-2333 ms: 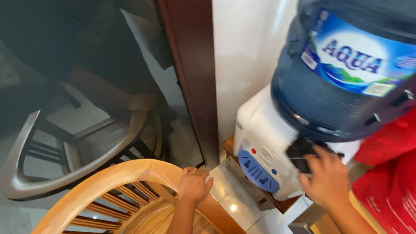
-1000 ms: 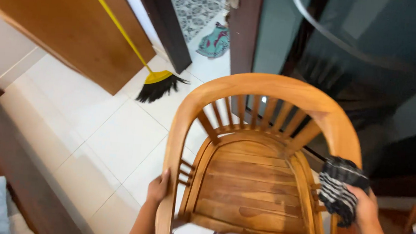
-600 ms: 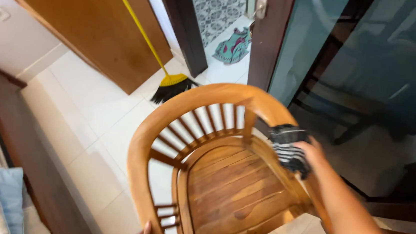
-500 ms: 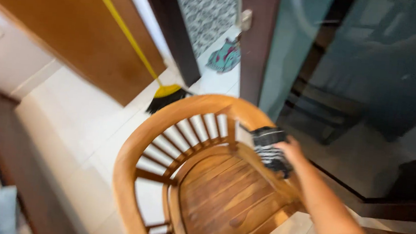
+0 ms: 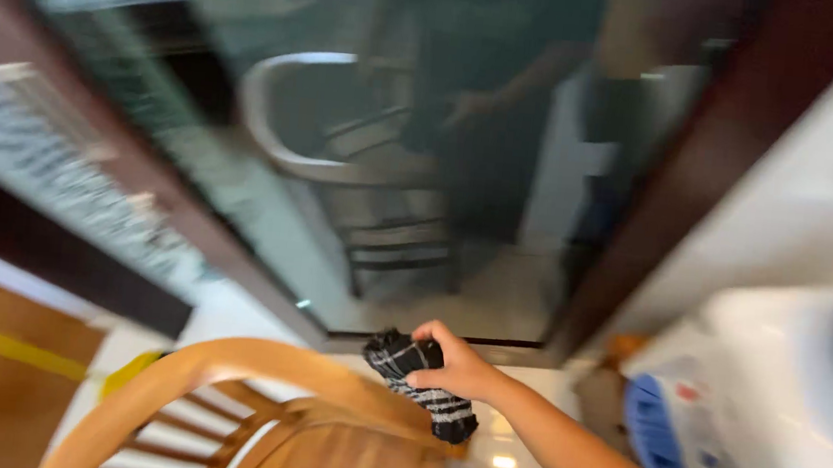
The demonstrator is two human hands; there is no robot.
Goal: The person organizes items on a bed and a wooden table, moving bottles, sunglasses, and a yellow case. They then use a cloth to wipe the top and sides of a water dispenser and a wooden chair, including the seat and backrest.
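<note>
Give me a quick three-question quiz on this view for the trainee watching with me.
1. True or false: the right hand grips a dark striped cloth.
2. Where is the cloth? A) on the floor B) at the top rail of the wooden chair C) on the water dispenser
3. What shows behind the glass door?

Key:
1. True.
2. B; it sits at the chair's curved rail, though blur hides whether they touch.
3. A pale chair, blurred.
</note>
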